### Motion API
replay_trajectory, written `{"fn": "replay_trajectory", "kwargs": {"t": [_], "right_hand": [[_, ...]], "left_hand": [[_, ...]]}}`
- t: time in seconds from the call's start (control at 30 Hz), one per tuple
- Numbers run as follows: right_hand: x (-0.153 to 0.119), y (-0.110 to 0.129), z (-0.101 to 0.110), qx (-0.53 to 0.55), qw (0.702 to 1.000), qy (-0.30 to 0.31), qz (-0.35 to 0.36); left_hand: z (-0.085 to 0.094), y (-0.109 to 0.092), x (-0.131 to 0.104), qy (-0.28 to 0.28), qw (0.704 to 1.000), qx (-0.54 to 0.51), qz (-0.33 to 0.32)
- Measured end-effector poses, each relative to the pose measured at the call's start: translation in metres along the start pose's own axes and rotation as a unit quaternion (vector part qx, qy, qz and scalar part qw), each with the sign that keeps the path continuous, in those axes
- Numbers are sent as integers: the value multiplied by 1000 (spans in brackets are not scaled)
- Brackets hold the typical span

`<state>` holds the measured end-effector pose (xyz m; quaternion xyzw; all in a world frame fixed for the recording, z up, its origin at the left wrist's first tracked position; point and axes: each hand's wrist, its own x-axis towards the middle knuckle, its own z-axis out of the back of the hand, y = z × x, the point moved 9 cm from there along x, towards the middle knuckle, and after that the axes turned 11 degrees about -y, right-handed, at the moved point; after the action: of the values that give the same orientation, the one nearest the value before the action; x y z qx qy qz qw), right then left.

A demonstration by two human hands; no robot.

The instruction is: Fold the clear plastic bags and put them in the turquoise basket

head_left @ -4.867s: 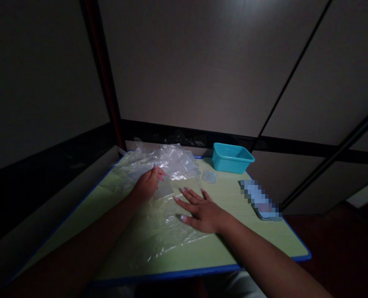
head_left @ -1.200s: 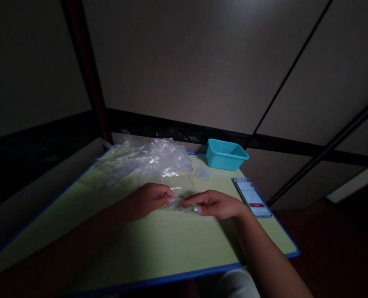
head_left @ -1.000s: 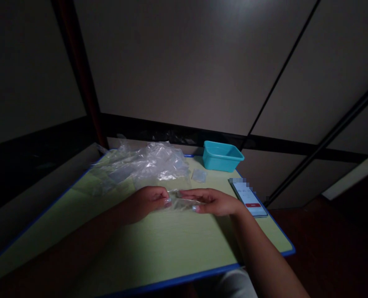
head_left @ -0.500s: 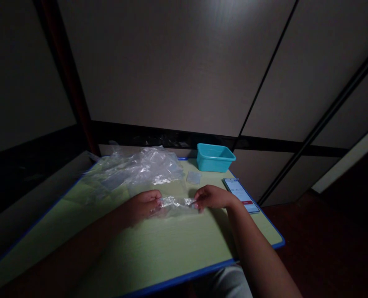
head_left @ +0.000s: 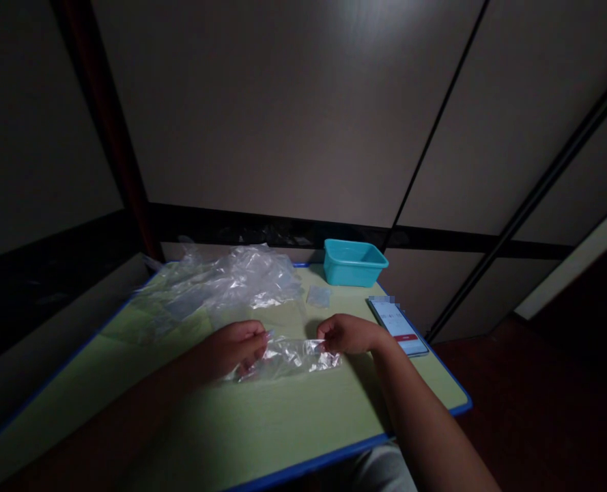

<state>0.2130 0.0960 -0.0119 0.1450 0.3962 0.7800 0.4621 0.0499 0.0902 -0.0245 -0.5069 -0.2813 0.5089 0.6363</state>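
Note:
A clear plastic bag [head_left: 293, 358] is stretched between my two hands, just above the front half of the table. My left hand [head_left: 244, 345] pinches its left end between thumb and fingers. At the other end my right hand [head_left: 340, 334] is closed on the upper right edge, and a corner of the plastic sticks out below the fingers. Behind my left hand lies a loose heap of clear plastic bags [head_left: 255, 277]. A small folded plastic packet [head_left: 318, 296] lies flat beyond my right hand.
The pale green table [head_left: 303, 417] has a blue edge. A turquoise plastic basket [head_left: 355, 272] stands at its back right. A phone [head_left: 399, 326] with a lit screen lies along the right edge. Panelled doors [head_left: 283, 123] rise close behind the table.
The held bag has come slightly nearer and lower, and more of its width shows, opened out below my fingers. Both hands keep their grip. The heap, basket and phone stay put.

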Motion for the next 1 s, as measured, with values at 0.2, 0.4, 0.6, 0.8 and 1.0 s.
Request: {"fn": "replay_trajectory", "kwargs": {"t": [0.2, 0.4, 0.6, 0.8, 1.0], "right_hand": [[-3, -2, -8, 7, 999, 47, -20], [-1, -6, -10, 19, 998, 44, -39], [-1, -3, -10, 9, 998, 39, -40], [-1, -9, -11, 14, 997, 39, -60], [-1, -10, -12, 19, 997, 38, -66]], "left_hand": [[-6, -5, -8, 45, 998, 50, 5], [-10, 2, -11, 75, 993, 84, -16], [-3, 4, -2, 29, 996, 83, -16], [6, -8, -8, 5, 988, 149, -51], [16, -3, -6, 15, 984, 174, -21]]}}
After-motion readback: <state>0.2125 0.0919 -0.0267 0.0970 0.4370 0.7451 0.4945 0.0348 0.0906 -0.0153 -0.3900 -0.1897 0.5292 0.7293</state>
